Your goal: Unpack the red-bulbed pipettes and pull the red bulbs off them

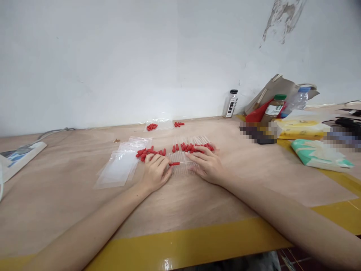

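yellow tape (183,241) borders the near edge of the worktop (203,210). the left hand (155,171) has its fingers closed on a red bulb (175,163), from which a thin clear tube (184,163) extends to the right hand (208,163); the latter's fingers are bent about the tube's other end, though whether they grip it cannot be told. beneath lies a row of clear tubes (180,171). clear bags (114,173) overlap at left. just beyond the hands are piled bulbs (143,155) and a row of bulb-tipped tubes (191,147). farther back, a small bag (165,125) lies flat; a black-capped bottle (231,105) stands near the wall (113,56).
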`<state>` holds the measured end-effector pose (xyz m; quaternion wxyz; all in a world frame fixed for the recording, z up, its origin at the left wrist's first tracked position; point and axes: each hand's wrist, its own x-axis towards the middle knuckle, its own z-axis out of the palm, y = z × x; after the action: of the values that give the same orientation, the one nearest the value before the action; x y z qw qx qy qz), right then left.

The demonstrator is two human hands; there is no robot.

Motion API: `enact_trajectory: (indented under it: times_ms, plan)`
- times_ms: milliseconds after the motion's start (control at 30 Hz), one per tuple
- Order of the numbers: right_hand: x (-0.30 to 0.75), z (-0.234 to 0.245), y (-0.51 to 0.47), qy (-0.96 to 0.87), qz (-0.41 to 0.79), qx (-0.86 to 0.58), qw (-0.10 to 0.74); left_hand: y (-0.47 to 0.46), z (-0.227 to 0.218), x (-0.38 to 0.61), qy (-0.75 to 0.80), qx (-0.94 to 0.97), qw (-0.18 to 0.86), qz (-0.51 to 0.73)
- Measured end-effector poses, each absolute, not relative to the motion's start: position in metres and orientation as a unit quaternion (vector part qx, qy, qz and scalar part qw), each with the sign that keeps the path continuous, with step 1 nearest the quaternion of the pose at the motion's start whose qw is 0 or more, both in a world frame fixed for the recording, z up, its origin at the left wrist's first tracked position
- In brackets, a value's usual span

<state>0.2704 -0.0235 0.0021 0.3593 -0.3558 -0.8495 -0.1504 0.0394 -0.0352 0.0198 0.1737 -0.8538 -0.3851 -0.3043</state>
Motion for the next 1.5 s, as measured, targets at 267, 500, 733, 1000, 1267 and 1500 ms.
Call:
enact_trajectory:
  times_ms: [267,500,733,1000,1267,1500]
  plan:
    - [0.263,0.0,-0.027,-0.86,-0.165,-0.334,0.348,-0.033,0.016,0.045,-0.341,-0.866,0.194,-0.31]
    - [0.262,0.002,-0.029,-0.862,-0.18,-0.288,0.377,-0.034,0.017,0.045,-0.309,-0.88,0.22,-0.286]
    - [0.279,0.0,-0.03,-0.858,-0.175,-0.275,0.398,-0.037,0.021,0.032,-0.298,-0.883,0.221,-0.286]
    - [0.292,0.001,-0.016,-0.782,-0.136,-0.442,0.419,-0.016,0.022,-0.001,-0.424,-0.805,0.123,-0.396]
    - [0.27,-0.001,-0.014,-0.785,-0.14,-0.495,0.346,0.015,0.035,-0.032,-0.599,-0.688,0.08,-0.4]
    - [0.266,0.005,-0.027,-0.814,-0.107,-0.499,0.277,0.019,0.031,-0.04,-0.627,-0.702,0.05,-0.333]
